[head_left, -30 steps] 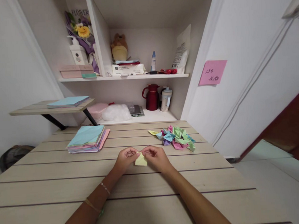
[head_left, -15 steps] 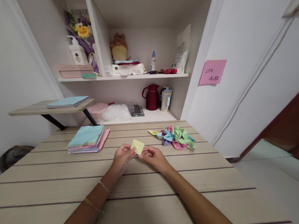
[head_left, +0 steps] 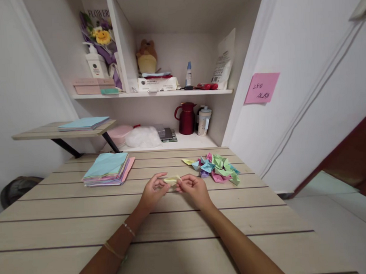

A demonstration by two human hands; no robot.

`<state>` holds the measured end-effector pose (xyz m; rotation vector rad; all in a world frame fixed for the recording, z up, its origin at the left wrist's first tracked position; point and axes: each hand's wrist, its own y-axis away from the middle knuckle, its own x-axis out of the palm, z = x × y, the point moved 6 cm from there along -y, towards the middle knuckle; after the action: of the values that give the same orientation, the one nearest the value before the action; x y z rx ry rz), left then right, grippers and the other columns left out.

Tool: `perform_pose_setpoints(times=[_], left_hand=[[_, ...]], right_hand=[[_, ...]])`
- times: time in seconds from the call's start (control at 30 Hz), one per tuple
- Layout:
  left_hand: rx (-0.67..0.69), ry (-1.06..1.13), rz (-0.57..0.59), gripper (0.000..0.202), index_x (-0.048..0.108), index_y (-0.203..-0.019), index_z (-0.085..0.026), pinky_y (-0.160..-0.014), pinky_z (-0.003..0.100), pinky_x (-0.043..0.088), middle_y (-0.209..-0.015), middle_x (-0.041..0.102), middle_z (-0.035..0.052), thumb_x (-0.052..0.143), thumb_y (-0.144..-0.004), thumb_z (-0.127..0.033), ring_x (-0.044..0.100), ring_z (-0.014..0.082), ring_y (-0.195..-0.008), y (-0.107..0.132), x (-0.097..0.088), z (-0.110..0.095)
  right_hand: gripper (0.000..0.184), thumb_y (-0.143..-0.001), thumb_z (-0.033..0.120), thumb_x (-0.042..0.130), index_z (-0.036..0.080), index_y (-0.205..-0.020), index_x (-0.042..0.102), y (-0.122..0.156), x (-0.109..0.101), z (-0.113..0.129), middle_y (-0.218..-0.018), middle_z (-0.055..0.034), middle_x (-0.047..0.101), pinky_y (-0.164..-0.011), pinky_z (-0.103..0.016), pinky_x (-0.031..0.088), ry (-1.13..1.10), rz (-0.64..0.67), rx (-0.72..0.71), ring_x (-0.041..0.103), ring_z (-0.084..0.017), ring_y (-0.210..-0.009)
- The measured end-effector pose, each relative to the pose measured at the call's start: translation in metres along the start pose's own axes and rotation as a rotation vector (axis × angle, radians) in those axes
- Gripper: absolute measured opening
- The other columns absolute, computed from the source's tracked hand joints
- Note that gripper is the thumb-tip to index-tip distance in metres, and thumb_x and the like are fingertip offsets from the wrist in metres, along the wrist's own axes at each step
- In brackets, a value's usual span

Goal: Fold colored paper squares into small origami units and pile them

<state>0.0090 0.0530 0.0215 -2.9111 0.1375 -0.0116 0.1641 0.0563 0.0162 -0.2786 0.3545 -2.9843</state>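
Observation:
A small folded yellow paper (head_left: pixel 172 180) is held just above the table between both hands. My left hand (head_left: pixel 154 191) pinches its left end between thumb and fingers. At its right end, my right hand (head_left: pixel 193 188) grips the paper with thumb and fingertips. The paper is seen nearly edge-on, so its exact folds are hard to make out. To the right of my hands lies a pile of folded paper boats (head_left: pixel 217 168) in green, blue, pink, purple and yellow.
A stack of coloured paper sheets (head_left: pixel 107 168) lies at the left on the slatted table (head_left: pixel 163 251). More sheets (head_left: pixel 83 123) rest on a small raised shelf (head_left: pixel 34 134). Behind stand a red jug (head_left: pixel 186 118), a cup (head_left: pixel 203 122) and a white plastic bag (head_left: pixel 143 137).
The yellow paper has turned from a flat diamond facing me to a narrow, nearly edge-on shape. My right hand has moved slightly up along its right end.

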Motion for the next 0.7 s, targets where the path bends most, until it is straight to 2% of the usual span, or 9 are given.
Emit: perform_pose_setpoints(times=[0.07, 0.13, 0.23, 0.37, 0.47, 0.57, 0.7], left_hand=[[-0.017, 0.015, 0.023, 0.045, 0.055, -0.107, -0.016, -0.057, 0.022, 0.047, -0.056, 0.061, -0.0017, 0.067, -0.065, -0.027, 0.058, 0.0115, -0.055, 0.000, -0.001, -0.001], [-0.038, 0.031, 0.024, 0.037, 0.061, -0.096, -0.013, -0.059, 0.025, 0.049, -0.059, 0.065, 0.0019, 0.069, -0.062, -0.027, 0.061, 0.0140, -0.057, -0.001, -0.002, 0.000], [-0.040, 0.055, -0.012, 0.023, 0.067, -0.075, -0.012, -0.062, 0.026, 0.050, -0.070, 0.069, 0.0067, 0.072, -0.057, -0.025, 0.063, 0.0166, -0.064, -0.003, -0.005, 0.001], [-0.023, 0.082, -0.057, 0.018, 0.069, -0.067, -0.014, -0.070, 0.030, 0.051, -0.075, 0.071, 0.0070, 0.074, -0.053, -0.025, 0.064, 0.0187, -0.070, -0.005, -0.008, 0.003], [-0.035, 0.084, -0.066, 0.019, 0.069, -0.065, -0.015, -0.072, 0.032, 0.052, -0.075, 0.071, 0.0072, 0.075, -0.052, -0.027, 0.065, 0.0201, -0.071, -0.005, -0.009, 0.004], [-0.051, 0.094, -0.055, 0.021, 0.070, -0.068, -0.014, -0.073, 0.033, 0.052, -0.075, 0.071, 0.0074, 0.075, -0.052, -0.026, 0.065, 0.0201, -0.070, -0.003, -0.007, 0.003], [-0.049, 0.150, -0.052, 0.027, 0.069, -0.075, -0.013, -0.071, 0.033, 0.052, -0.071, 0.071, 0.0074, 0.075, -0.052, -0.025, 0.065, 0.0195, -0.067, -0.001, -0.003, 0.001]], right_hand=[[0.022, -0.067, 0.035, 0.066, 0.015, -0.074, 0.064, 0.000, -0.002, 0.008, -0.060, -0.0044, 0.067, -0.056, -0.027, 0.052, 0.170, 0.015, -0.117, 0.064, -0.017, -0.056], [0.020, -0.067, 0.033, 0.066, 0.016, -0.076, 0.066, 0.000, -0.003, 0.012, -0.062, -0.0050, 0.068, -0.057, -0.029, 0.052, 0.242, 0.032, -0.169, 0.065, -0.018, -0.058], [0.021, -0.067, 0.032, 0.066, 0.017, -0.080, 0.068, 0.000, -0.002, 0.010, -0.070, -0.0059, 0.070, -0.063, -0.033, 0.054, 0.146, 0.078, -0.128, 0.066, -0.021, -0.065], [0.023, -0.062, 0.032, 0.070, 0.018, -0.080, 0.069, -0.002, 0.002, 0.006, -0.074, -0.0048, 0.070, -0.068, -0.036, 0.054, 0.004, 0.129, -0.051, 0.066, -0.021, -0.067], [0.024, -0.063, 0.034, 0.070, 0.019, -0.080, 0.070, -0.001, 0.005, 0.008, -0.073, -0.0039, 0.070, -0.067, -0.035, 0.053, -0.005, 0.159, -0.052, 0.065, -0.020, -0.065], [0.023, -0.069, 0.037, 0.064, 0.021, -0.084, 0.069, 0.002, 0.008, 0.016, -0.080, -0.0044, 0.069, -0.066, -0.033, 0.053, 0.051, 0.196, -0.114, 0.065, -0.019, -0.065], [0.018, -0.075, 0.034, 0.059, 0.021, -0.080, 0.070, 0.005, 0.003, 0.030, -0.074, -0.0055, 0.067, -0.064, -0.031, 0.051, 0.249, 0.098, -0.269, 0.063, -0.017, -0.062]])
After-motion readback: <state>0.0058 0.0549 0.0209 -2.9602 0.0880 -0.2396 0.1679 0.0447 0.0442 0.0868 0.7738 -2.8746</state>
